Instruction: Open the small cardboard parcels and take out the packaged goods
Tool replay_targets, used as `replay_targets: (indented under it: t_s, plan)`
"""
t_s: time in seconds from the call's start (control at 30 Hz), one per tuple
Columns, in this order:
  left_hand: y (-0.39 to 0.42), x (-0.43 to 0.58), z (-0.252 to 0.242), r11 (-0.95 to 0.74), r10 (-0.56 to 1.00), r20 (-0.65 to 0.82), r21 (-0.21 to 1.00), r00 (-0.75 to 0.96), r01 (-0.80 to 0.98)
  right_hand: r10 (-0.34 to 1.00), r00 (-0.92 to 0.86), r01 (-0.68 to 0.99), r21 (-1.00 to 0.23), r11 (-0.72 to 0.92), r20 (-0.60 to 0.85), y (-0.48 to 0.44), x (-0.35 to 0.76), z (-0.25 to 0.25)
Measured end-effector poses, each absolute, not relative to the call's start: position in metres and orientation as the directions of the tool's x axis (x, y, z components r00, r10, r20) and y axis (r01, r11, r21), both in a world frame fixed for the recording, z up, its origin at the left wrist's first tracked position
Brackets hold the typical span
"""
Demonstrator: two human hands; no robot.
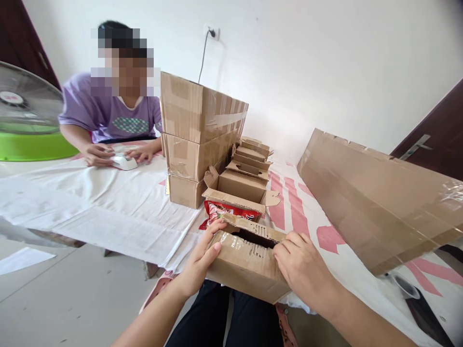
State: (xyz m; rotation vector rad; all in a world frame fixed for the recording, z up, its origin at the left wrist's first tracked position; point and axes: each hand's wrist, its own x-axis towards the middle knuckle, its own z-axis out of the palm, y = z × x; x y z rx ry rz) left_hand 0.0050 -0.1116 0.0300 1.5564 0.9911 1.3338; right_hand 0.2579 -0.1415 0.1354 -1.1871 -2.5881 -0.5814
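Observation:
A small cardboard box (246, 265) sits at the table's near edge, its top flap partly open with a dark gap showing. My left hand (200, 260) grips its left end, thumb along the top edge. My right hand (302, 267) grips its right end, fingers curled over the top flap. Just behind the box lies a red snack packet (226, 211). Beyond that runs a row of several small open cardboard boxes (240, 185).
A stack of taped cartons (197, 130) stands mid-table on the white and red table cover (119, 212). A large flat carton (376, 197) leans at the right. A person in a purple shirt (108, 113) sits far left, hands on a white object (123, 162). A fan (27, 103) stands at the left.

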Motion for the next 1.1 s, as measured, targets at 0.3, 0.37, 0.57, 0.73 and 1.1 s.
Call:
replay_targets:
  t_s: [0.3,0.37,0.57,0.73,1.1]
  plan:
    - [-0.114,0.006,0.033,-0.348,0.933,0.342,0.937,0.111,0.038,0.749,-0.587,0.804,0.108,0.585,0.307,-0.149,0.257,0.157]
    - [-0.113,0.006,0.034,-0.349,0.934,0.342,0.936,0.105,0.049,0.732,-0.598,0.799,0.166,0.578,0.328,-0.147,0.253,0.154]
    - [-0.114,0.006,0.037,-0.345,0.936,0.338,0.937,0.101,0.056,0.665,-0.612,0.783,0.211,0.585,0.429,-0.140,0.254,0.144]
    - [-0.112,0.005,0.031,-0.353,0.931,0.345,0.935,0.119,0.046,0.734,-0.578,0.795,0.044,0.605,0.356,-0.145,0.262,0.152]
    - [-0.110,0.006,0.025,-0.370,0.925,0.366,0.929,0.101,0.025,0.607,-0.651,0.757,0.330,0.564,0.456,-0.140,0.252,0.141]
